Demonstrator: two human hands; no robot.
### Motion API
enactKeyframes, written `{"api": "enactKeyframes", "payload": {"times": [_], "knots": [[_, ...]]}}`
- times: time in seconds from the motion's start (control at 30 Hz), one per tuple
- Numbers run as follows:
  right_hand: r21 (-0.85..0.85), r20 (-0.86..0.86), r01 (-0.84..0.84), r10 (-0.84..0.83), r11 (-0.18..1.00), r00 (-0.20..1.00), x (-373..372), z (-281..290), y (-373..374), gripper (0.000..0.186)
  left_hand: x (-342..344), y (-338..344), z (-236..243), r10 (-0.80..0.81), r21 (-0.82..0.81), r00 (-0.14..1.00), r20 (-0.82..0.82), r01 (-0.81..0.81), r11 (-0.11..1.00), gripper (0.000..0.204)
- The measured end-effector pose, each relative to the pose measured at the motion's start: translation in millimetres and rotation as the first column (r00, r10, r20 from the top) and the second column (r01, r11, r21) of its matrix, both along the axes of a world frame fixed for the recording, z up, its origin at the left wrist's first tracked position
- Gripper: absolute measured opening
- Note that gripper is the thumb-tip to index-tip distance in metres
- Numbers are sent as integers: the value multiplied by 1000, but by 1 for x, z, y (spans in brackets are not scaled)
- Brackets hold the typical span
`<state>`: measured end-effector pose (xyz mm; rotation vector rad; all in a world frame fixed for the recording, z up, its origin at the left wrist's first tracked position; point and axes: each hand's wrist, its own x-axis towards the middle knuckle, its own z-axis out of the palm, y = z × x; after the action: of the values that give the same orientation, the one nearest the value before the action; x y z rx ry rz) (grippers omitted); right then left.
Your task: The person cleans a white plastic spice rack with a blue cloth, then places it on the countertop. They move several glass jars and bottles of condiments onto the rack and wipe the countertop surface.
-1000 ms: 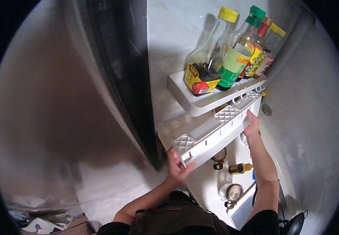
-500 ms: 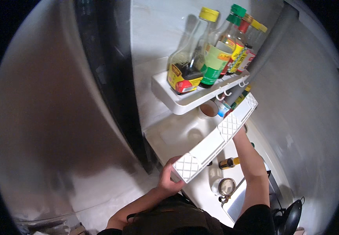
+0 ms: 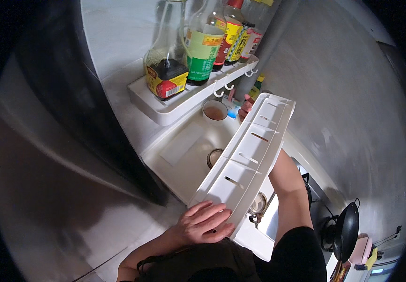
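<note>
My left hand (image 3: 203, 221) grips the lower end of a long white plastic rack (image 3: 217, 192), its fingers lying across the slotted, divided face. My right hand (image 3: 246, 107) holds the far end from behind, mostly hidden by the rack. Above, a white wall shelf (image 3: 160, 110) with hooks bears several sauce bottles (image 3: 203, 61). Below it stand a cup (image 3: 214, 110) and, partly behind the rack, a glass jar (image 3: 214, 157).
The white counter (image 3: 165, 169) curves beside a dark panel (image 3: 95, 131) on the left. Another lidded jar (image 3: 258, 204) is below the rack. A black wok (image 3: 346, 230) sits on the stove at the right, with a pink item (image 3: 360, 249) beyond.
The rack has turned over to show its compartments and slots, and stands more steeply in view. My left fingers have moved onto its face. The shelf shifts left and lower as my view turns.
</note>
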<state>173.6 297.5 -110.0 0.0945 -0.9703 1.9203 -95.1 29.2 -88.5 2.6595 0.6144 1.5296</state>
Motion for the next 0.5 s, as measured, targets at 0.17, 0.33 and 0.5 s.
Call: {"api": "enactKeyframes", "payload": {"times": [0.17, 0.33, 0.5], "knots": [[-34, 10, 84, -83, 996, 996, 8, -3, 3, 54, 7, -2, 1, 13, 54, 1000, 5, -13, 998, 35], [106, -33, 4, -1, 994, 999, 9, -10, 13, 58, 12, -6, 3, -15, 32, 1000, -15, 15, 999, 33], [197, -89, -93, 113, 976, 990, 0, -16, 25, 56, 13, -10, 11, 3, 14, 998, -68, -2, 1000, 27]]}}
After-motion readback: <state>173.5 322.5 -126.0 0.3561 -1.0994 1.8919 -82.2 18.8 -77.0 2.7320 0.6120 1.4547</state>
